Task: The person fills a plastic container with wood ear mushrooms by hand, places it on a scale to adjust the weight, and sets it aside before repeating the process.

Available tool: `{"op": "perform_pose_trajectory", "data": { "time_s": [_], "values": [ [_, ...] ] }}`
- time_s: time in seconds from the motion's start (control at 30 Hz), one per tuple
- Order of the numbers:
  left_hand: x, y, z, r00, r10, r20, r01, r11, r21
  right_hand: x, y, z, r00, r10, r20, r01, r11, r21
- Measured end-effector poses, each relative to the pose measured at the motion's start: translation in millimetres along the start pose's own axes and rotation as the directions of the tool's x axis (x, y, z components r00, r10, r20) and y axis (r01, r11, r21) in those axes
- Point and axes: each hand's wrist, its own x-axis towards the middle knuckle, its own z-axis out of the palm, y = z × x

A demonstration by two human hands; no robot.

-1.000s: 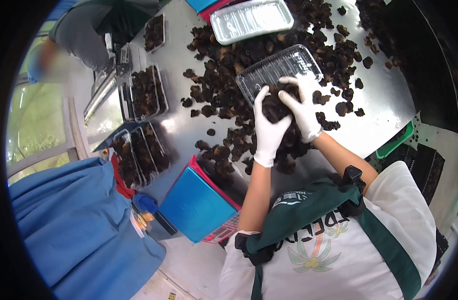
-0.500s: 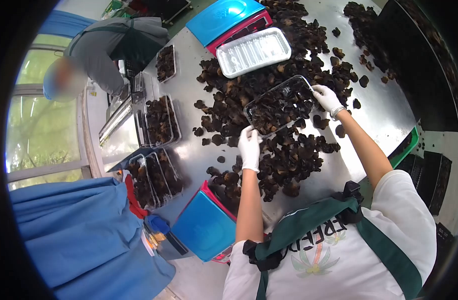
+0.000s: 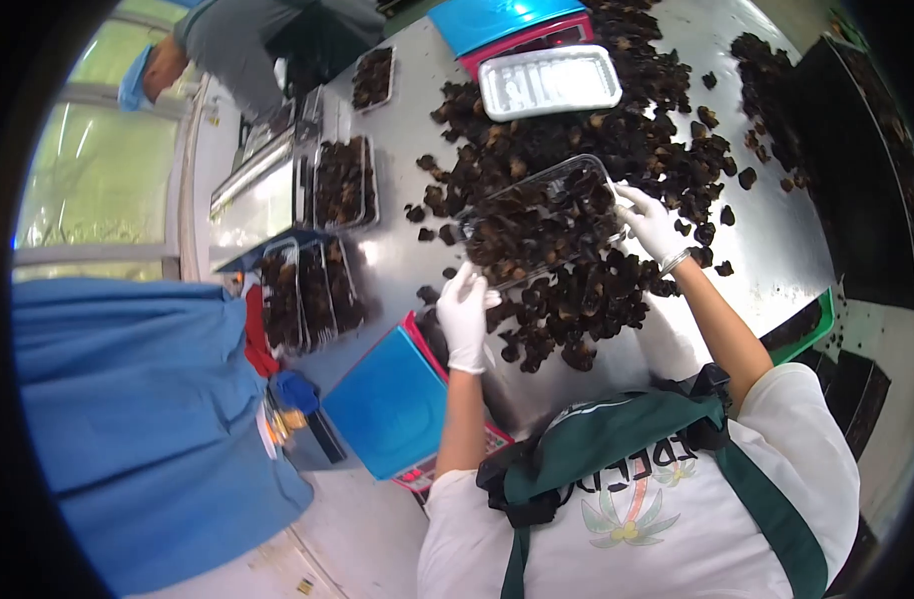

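My left hand point(image 3: 464, 316), in a white glove, grips the near left corner of a clear plastic tray point(image 3: 562, 268). At the tray's right end my right hand point(image 3: 651, 224), also gloved, has its fingers on the rim. Dark brown dried pieces, like wood ear fungus point(image 3: 522, 225), fill the tray. It is held over a loose pile of the same pieces point(image 3: 577, 314) on the metal table. Just beyond it sits an empty white tray point(image 3: 549, 84) on a pink scale with a blue top point(image 3: 497, 22).
Filled clear trays point(image 3: 345, 185) line the table's left side. A second blue-topped scale point(image 3: 389, 404) stands near my left forearm. Another person point(image 3: 267, 45) bends over at the upper left. A green crate point(image 3: 811, 334) and a black container point(image 3: 856, 170) are at the right.
Both hands and the tray have moved left in view, and the tray looks fuller and nearer. The whole view has shifted. The other person's head has moved up in view.
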Motion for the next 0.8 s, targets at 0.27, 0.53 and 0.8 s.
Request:
{"op": "perform_pose_trajectory", "data": {
  "time_s": [0.27, 0.53, 0.8],
  "values": [
    [-126, -2, -133, 0.907, -0.163, -0.389, 0.162, 0.986, -0.036, -58, -16, 131, 0.845, -0.326, 0.424, 0.357, 0.934, 0.007],
    [-207, -39, -202, 0.715, -0.356, -0.601, 0.305, 0.933, -0.190, -75, -36, 197, 0.549, -0.198, 0.812, 0.274, 0.961, 0.049],
    [-204, 8, -173, 0.730, 0.276, -0.625, 0.246, 0.748, 0.617, 141, -28, 83, 0.489, -0.803, 0.342, 0.604, 0.029, -0.796]
  ]
}}
